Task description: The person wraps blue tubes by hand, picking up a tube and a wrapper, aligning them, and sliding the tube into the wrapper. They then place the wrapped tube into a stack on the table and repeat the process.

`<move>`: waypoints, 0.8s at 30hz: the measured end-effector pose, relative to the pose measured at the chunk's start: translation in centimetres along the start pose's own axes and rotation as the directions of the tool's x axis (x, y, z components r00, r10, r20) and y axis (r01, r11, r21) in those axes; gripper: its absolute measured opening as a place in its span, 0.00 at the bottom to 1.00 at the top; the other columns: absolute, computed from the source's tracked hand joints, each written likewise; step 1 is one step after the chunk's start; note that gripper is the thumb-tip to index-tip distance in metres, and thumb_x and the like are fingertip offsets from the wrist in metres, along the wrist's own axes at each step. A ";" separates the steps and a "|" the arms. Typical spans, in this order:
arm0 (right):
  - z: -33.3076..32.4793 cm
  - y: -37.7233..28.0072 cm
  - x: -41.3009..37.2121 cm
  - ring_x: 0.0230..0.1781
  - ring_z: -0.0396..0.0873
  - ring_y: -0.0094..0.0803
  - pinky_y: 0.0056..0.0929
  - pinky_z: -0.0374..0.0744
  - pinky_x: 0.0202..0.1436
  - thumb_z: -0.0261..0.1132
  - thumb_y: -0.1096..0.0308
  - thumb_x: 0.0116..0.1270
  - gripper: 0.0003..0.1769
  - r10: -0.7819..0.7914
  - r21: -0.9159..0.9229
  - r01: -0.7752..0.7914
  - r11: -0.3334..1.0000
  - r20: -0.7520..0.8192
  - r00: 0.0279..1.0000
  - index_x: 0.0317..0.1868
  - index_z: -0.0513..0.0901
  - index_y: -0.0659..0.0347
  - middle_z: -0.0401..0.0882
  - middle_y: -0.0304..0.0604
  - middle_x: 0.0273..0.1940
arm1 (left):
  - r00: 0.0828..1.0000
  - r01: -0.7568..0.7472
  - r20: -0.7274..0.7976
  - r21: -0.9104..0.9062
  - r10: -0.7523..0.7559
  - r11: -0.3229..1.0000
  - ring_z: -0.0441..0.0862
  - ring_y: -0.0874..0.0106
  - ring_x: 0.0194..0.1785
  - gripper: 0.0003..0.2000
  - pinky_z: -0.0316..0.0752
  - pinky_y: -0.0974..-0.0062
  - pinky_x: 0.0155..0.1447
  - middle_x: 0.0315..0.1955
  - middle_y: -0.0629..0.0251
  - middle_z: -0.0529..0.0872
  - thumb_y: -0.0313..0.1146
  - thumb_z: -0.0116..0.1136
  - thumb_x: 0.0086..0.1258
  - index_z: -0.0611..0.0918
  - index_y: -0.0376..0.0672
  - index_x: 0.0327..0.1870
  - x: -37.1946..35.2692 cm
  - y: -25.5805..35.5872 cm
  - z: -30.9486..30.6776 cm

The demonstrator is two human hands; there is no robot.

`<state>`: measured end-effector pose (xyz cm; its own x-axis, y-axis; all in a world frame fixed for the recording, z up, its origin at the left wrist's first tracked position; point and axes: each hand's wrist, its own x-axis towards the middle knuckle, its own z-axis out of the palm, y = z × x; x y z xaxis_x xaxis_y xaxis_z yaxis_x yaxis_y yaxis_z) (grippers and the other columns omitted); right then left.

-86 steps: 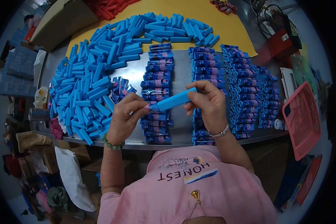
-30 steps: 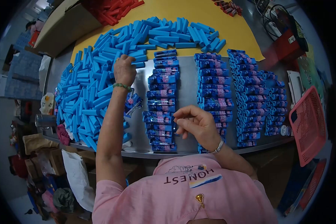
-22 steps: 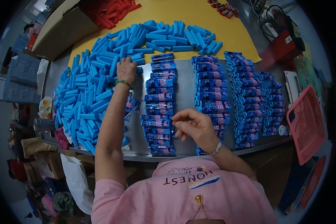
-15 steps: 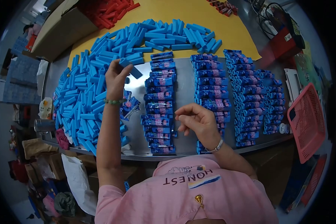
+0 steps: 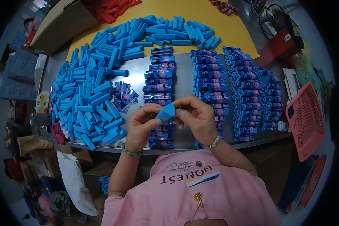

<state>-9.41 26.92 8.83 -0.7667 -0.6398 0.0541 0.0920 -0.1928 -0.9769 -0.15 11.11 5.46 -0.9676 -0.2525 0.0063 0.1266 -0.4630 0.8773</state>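
A blue three-sided foam-like block is held over the row of wrapped pieces near the table's front edge. The fingers and thumb of my left hand pinch it, its triangular end turned up to the right. Close by, my right hand has thumb and fingers pinched together right at that end; what is between them I cannot tell. Beneath both hands runs a column of blue-and-pink printed wrapped pieces. Left of it lie loose printed wrappers beside a large heap of blue blocks.
More columns of wrapped pieces stand to the right. A pink basket sits at the right edge. Red blocks lie by a cardboard box on yellow board. A metal cup is at the left edge.
My left hand has brought the blue block from the heap toward me and down to the right hand. My right hand has moved slightly up, its fingertips now meeting the block's end.
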 end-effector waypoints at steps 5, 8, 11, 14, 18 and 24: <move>0.4 -0.4 -0.3 0.30 0.82 0.23 0.15 0.80 0.28 0.56 0.79 0.65 0.10 -0.009 -0.039 0.011 0.999 0.050 0.999 0.46 0.77 0.66 0.79 0.42 0.35 | 0.931 -0.304 -0.035 0.478 0.363 0.824 0.77 0.71 0.48 0.13 0.72 0.75 0.54 0.44 0.61 0.78 0.17 0.62 0.54 0.80 0.36 0.42 -1.1 1.6 0.8; 0.7 -0.5 -0.5 0.30 0.82 0.24 0.16 0.81 0.29 0.57 0.78 0.64 0.11 0.012 0.011 -0.013 1.000 0.090 0.996 0.47 0.77 0.66 0.79 0.43 0.37 | 0.873 -0.372 0.006 0.653 0.487 0.660 0.77 0.69 0.47 0.14 0.73 0.75 0.51 0.43 0.60 0.78 0.16 0.63 0.52 0.80 0.37 0.42 -1.6 1.6 0.4; 0.9 -0.6 -0.5 0.30 0.82 0.24 0.16 0.81 0.29 0.59 0.78 0.63 0.12 0.009 0.014 -0.011 1.000 0.083 0.997 0.47 0.78 0.66 0.78 0.43 0.39 | 0.873 -0.373 0.010 0.658 0.487 0.654 0.77 0.69 0.47 0.15 0.73 0.74 0.49 0.42 0.60 0.79 0.16 0.63 0.51 0.81 0.37 0.41 -1.7 1.5 0.2; 0.8 -1.1 -0.3 0.30 0.81 0.23 0.15 0.81 0.29 0.61 0.79 0.60 0.12 -0.219 -0.297 0.249 0.922 0.129 0.967 0.46 0.79 0.65 0.76 0.43 0.41 | 0.920 -0.329 0.034 0.612 0.391 0.720 0.77 0.68 0.47 0.13 0.72 0.75 0.49 0.41 0.60 0.80 0.17 0.63 0.52 0.81 0.36 0.41 -2.0 2.0 0.5; 0.1 -0.4 -0.1 0.30 0.80 0.23 0.15 0.80 0.29 0.62 0.80 0.59 0.13 -0.310 -0.345 0.378 0.859 0.236 0.921 0.45 0.79 0.66 0.74 0.43 0.42 | 0.952 -0.232 0.011 0.676 0.305 0.700 0.78 0.69 0.42 0.09 0.73 0.77 0.46 0.37 0.60 0.81 0.20 0.61 0.56 0.81 0.35 0.39 -1.7 2.8 -0.2; 0.1 -0.2 -0.4 0.30 0.80 0.23 0.15 0.81 0.29 0.60 0.80 0.59 0.11 -0.146 -0.270 0.182 0.945 0.148 0.978 0.44 0.78 0.67 0.73 0.43 0.41 | 0.806 0.262 -0.266 0.961 0.528 0.085 0.78 0.65 0.38 0.04 0.73 0.70 0.41 0.32 0.61 0.80 0.27 0.61 0.57 0.83 0.39 0.32 1.8 2.3 -10.6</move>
<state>-9.09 27.13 9.03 -0.6691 -0.7081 0.2258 -0.2242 -0.0974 -0.9697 0.70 0.56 2.43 -0.6553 -0.6743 0.3405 -0.4528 0.7114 0.5375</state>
